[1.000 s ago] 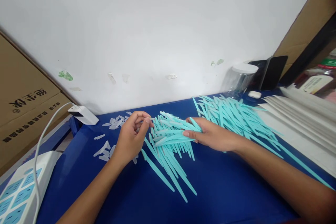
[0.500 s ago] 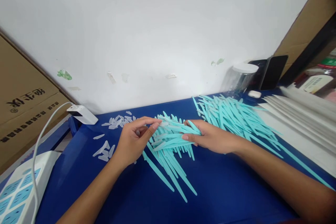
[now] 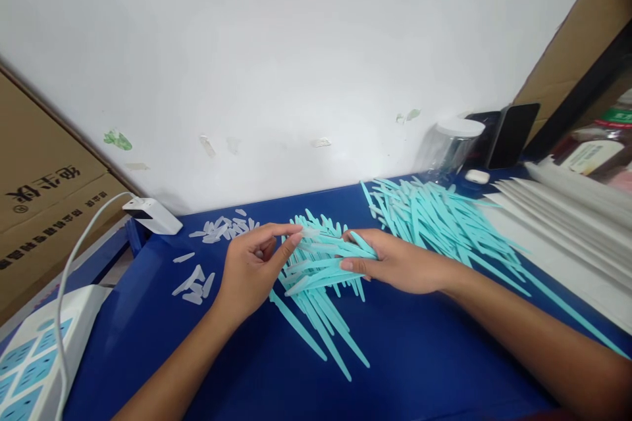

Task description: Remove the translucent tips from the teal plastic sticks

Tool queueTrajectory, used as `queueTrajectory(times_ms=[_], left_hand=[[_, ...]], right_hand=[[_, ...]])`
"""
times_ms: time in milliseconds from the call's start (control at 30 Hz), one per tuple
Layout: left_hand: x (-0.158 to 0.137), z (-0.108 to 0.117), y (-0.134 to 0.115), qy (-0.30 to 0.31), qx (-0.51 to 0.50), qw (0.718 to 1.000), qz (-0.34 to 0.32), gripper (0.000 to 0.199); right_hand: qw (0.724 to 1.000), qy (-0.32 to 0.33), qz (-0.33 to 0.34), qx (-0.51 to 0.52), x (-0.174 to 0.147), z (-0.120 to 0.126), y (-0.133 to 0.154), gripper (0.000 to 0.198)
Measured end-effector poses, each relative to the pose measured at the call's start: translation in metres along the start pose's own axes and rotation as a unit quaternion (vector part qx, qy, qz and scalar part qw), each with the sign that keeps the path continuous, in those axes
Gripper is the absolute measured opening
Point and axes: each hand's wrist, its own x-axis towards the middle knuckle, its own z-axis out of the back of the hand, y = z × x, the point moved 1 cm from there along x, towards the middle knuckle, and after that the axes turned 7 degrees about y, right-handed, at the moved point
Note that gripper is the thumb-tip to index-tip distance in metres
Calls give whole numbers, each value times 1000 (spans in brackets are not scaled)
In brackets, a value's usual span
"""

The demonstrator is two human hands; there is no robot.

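In the right hand (image 3: 390, 260), turquoise knife-shaped sticks (image 3: 323, 278) are gripped as a fan over a similar pile (image 3: 323, 319); by the left hand (image 3: 254, 266), a translucent cap (image 3: 311, 233) is pinched at one tip, best kept aligned with the stick; farther left, loose caps (image 3: 224, 229) are scattered

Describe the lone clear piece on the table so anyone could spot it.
Start at the blue table and look left of the left hand. There, find a far cluster of clear pieces and a near cluster. The lone clear piece lies in the gap between, set apart because no other piece touches it.
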Motion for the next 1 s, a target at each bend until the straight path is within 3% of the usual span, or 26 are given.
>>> queueTrajectory(times_ms=[167,333,433,1000], left_hand=[[1,-1,-5,19,-20,999,-33,16],[1,0,-11,55,-17,998,-35,17],[0,0,-13,66,-21,997,-33,17],[-5,-7,-20,57,10,996,-60,17]], right_hand=[[1000,-6,-14,-13,-1,-1,2,35],[997,-19,-66,-22,-4,-1,2,56],[997,-20,-61,-32,-4,-2,2,62],[994,-40,-52,-92,0,-14,0,66]])
